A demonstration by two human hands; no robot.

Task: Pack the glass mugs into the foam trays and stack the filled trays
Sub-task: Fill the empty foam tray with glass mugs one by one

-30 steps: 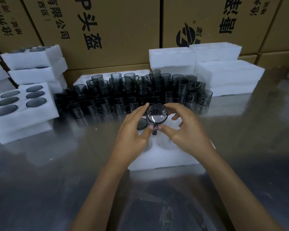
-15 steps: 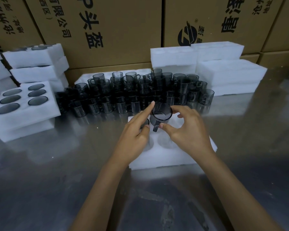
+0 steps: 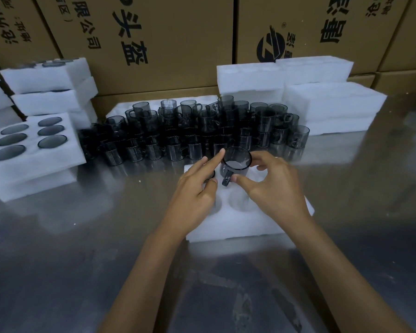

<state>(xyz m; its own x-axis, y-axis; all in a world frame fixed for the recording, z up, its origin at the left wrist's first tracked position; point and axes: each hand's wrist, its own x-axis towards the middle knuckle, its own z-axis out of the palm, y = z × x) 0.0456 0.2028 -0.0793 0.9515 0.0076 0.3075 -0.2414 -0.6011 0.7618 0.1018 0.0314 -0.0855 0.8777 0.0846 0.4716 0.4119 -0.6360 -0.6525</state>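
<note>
Right hand (image 3: 271,186) fingers pinch smoky ribbed glass mug (image 3: 235,164) over white foam tray (image 3: 238,224); left hand (image 3: 195,191) fingers loose, index touching rim. Cartons (image 3: 154,39) behind: "头盔".

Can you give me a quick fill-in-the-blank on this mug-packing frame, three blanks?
1. The mug held over the foam tray has its handle turned ____ the person.
2. The filled tray at left shows ____ mugs.
3. The loose mugs stand in front of ____ boxes.

Missing words: toward; six; cardboard
</note>
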